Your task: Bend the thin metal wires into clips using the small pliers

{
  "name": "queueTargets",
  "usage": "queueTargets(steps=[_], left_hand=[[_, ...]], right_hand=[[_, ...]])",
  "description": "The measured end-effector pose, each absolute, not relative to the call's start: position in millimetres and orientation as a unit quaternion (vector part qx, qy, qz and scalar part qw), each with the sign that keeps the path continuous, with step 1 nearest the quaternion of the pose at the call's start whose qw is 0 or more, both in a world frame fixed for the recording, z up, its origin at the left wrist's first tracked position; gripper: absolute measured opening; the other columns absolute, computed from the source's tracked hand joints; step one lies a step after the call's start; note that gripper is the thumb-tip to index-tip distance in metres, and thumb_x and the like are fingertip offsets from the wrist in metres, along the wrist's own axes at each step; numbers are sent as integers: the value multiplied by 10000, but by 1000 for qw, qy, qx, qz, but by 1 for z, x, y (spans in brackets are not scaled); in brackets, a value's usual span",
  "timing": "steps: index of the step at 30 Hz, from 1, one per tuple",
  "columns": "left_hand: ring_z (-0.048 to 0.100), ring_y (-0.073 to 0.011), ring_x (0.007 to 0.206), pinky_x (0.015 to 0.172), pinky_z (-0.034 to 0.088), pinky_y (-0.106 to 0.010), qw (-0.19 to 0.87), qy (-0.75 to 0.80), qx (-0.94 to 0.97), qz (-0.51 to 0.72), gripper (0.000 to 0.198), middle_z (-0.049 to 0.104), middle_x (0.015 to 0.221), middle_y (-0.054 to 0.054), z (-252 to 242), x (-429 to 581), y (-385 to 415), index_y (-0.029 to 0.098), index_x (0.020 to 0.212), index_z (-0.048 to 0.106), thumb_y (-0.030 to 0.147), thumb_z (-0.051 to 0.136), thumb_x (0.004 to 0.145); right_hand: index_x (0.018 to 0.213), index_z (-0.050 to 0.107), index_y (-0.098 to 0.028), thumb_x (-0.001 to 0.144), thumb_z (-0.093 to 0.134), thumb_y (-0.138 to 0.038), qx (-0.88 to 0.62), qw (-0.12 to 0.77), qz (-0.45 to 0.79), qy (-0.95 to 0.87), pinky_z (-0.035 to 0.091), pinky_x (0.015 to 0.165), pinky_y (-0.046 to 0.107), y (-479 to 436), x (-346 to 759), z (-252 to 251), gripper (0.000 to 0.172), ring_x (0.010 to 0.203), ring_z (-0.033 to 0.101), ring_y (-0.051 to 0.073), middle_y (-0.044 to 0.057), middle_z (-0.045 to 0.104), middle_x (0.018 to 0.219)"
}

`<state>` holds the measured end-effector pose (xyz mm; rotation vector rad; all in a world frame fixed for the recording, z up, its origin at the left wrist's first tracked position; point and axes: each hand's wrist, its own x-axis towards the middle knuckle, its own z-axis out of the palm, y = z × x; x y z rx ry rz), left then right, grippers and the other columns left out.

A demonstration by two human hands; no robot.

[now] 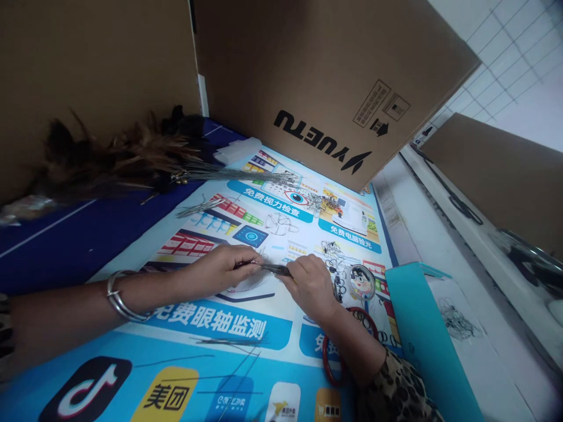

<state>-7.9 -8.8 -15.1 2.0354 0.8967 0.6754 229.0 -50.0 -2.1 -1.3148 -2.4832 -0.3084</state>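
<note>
On my feed the left hand [229, 266] pinches something indistinct, the right hand [313, 288] grips half-hidden pliers [277, 269], and its forearm [352, 340] partly covers red-handled scissors [326, 360] toward the poster's [281, 334] right edge

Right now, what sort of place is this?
Probably a small handcraft work table, though home or workshop I can't tell: a bundle of thin wires, a pile of brown feathers, and a pliers-like tool in the right hand.

White tiles [512, 55] show beyond brown cardboard [264, 64].
</note>
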Motion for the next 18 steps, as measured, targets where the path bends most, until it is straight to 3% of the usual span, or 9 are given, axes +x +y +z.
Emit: queueTargets(steps=[12,18], left_hand=[[522,-111,538,510,380,-210,492,381,745,239,236,588,642,26,-20,-6,-11,173,844,646,339,484,889],[498,-110,522,538,383,-217,519,386,724,240,239,545,529,53,-17,-5,-11,181,809,622,354,487,905]], right_hand=[[761,603,-183,962,532,-444,-460,152,-105,-868,344,693,307,-51,228,-4,337,753,506,186,49,616,757],[777,628,-179,961,519,-478,-468,178,-20,-865,383,693,280,-47,229,-8,368,751,541,169,43,629,747]])
